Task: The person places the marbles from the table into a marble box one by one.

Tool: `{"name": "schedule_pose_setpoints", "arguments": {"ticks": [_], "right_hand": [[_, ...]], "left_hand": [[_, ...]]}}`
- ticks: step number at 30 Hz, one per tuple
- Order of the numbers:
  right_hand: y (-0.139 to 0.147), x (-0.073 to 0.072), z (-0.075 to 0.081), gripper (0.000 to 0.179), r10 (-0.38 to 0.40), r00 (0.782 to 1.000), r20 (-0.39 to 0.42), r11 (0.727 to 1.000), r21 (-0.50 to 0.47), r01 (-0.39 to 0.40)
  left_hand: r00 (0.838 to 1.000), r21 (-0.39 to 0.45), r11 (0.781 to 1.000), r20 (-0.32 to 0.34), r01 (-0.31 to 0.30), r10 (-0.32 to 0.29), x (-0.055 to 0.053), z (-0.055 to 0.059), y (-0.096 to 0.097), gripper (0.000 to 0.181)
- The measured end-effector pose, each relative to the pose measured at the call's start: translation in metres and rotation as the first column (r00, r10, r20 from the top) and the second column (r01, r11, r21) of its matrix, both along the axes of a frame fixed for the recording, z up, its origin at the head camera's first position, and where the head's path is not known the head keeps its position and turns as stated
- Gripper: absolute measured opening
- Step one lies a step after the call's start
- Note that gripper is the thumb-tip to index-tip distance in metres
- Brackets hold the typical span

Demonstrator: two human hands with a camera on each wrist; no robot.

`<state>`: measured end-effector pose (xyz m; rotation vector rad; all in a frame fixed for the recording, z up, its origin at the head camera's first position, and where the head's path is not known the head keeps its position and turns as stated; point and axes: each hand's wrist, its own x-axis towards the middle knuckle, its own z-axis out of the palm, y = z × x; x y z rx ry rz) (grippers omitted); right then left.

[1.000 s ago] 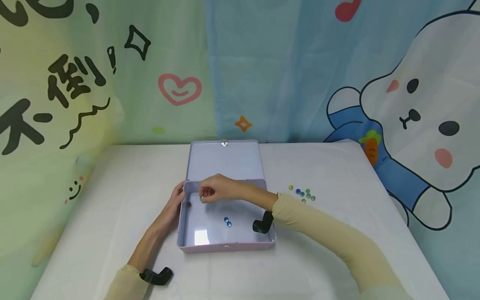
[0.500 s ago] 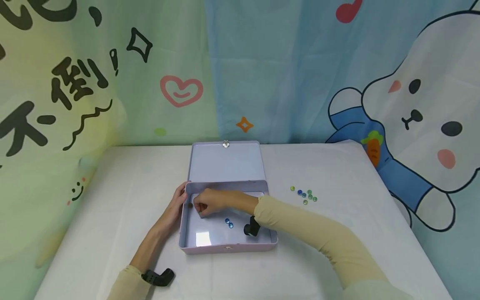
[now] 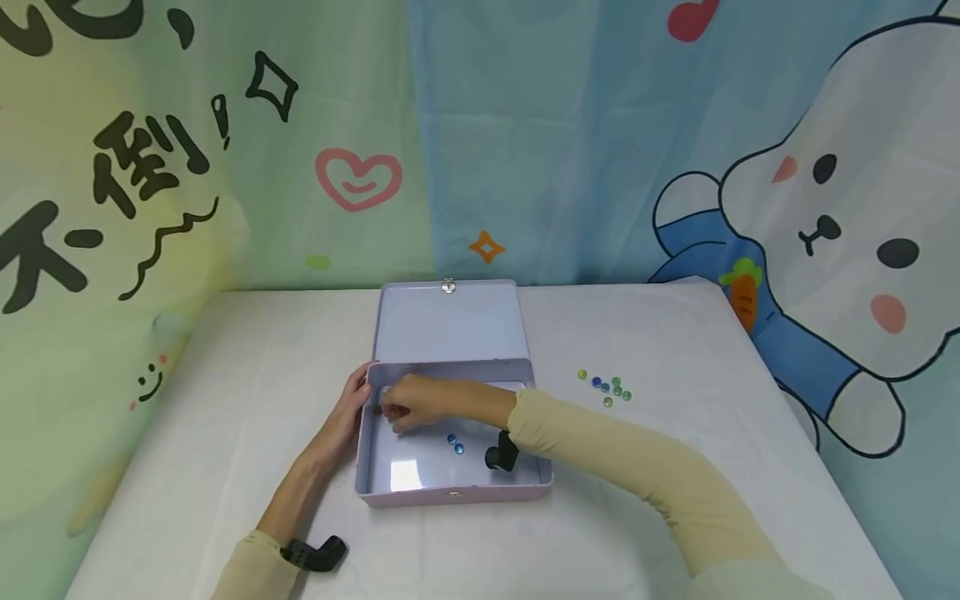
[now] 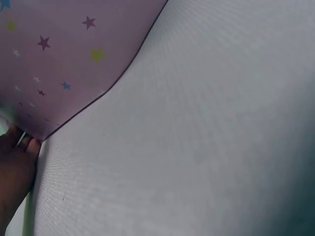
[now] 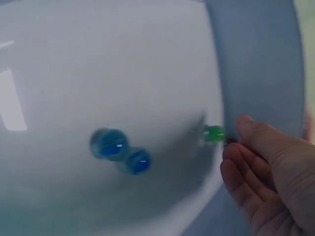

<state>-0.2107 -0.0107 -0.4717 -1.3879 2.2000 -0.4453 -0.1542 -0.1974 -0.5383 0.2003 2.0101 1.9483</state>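
An open lilac metal box (image 3: pixel 453 497) stands on the white cloth, its lid (image 3: pixel 450 321) folded back. My left hand (image 3: pixel 347 410) rests along the left wall, fingertips at the back corner; in the left wrist view the star-printed wall (image 4: pixel 74 59) shows beside it. Inside the box my right hand (image 3: pixel 416 402) hovers low near the left wall, fingers loosely bent. Just off its fingertips a green marble (image 5: pixel 214 133) lies on the box floor. A dark reddish marble (image 5: pixel 230 141) peeks out behind the fingers, mostly hidden. Two blue marbles (image 5: pixel 113 145) lie together further inside.
Right of the box, several green, yellow and blue marbles (image 3: pixel 606 387) lie loose on the cloth. A printed curtain (image 3: pixel 495 142) hangs behind the table. Each wrist wears a black camera (image 3: pixel 502 452).
My right hand has moved left and lower in the box, now covering the reddish marble by the wall. The green marble at its fingertips earlier now lies on the floor. My left hand stays put.
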Motion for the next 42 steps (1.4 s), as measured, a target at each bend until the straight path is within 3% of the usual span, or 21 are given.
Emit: {"name": "schedule_pose_setpoints", "arguments": {"ticks": [6, 12, 17, 21, 24, 29, 36, 42], "right_hand": [[0.011, 0.003, 0.032, 0.025, 0.017, 0.999, 0.033, 0.998, -0.062, -0.015], [0.034, 0.005, 0.08, 0.023, 0.003, 0.996, 0.093, 0.989, -0.144, 0.011], [0.072, 0.007, 0.114, 0.024, -0.062, 0.992, 0.112, 0.968, -0.236, 0.088], [0.111, 0.005, 0.129, 0.024, -0.144, 0.987, 0.078, 0.942, -0.295, 0.161], [0.141, 0.001, 0.13, 0.024, -0.234, 0.971, 0.054, 0.922, -0.305, 0.239], [0.188, 0.0, 0.117, 0.024, -0.387, 0.921, 0.044, 0.884, -0.267, 0.384], [0.244, 0.002, 0.091, 0.023, -0.526, 0.849, 0.048, 0.818, -0.245, 0.521], [0.279, 0.009, 0.071, 0.018, -0.613, 0.79, -0.016, 0.773, -0.219, 0.595]], "left_hand": [[1.0, -0.008, 1.0, 0.007, -0.005, 0.005, -0.001, 0.002, -0.001, 0.054], [1.0, -0.034, 0.999, 0.021, -0.013, 0.014, 0.0, 0.002, -0.002, 0.054], [1.0, -0.027, 1.0, 0.022, -0.012, 0.013, 0.002, 0.0, 0.0, 0.053], [1.0, -0.021, 1.0, 0.013, -0.002, 0.003, 0.002, 0.0, 0.0, 0.053], [1.0, -0.02, 1.0, 0.017, -0.01, 0.01, 0.001, 0.0, 0.0, 0.054], [1.0, -0.009, 1.0, 0.02, -0.014, 0.014, 0.001, 0.001, 0.0, 0.054], [1.0, -0.011, 1.0, 0.02, -0.016, 0.016, 0.002, 0.0, -0.001, 0.054], [1.0, -0.023, 1.0, 0.025, -0.016, 0.016, 0.002, 0.0, -0.001, 0.054]]}}
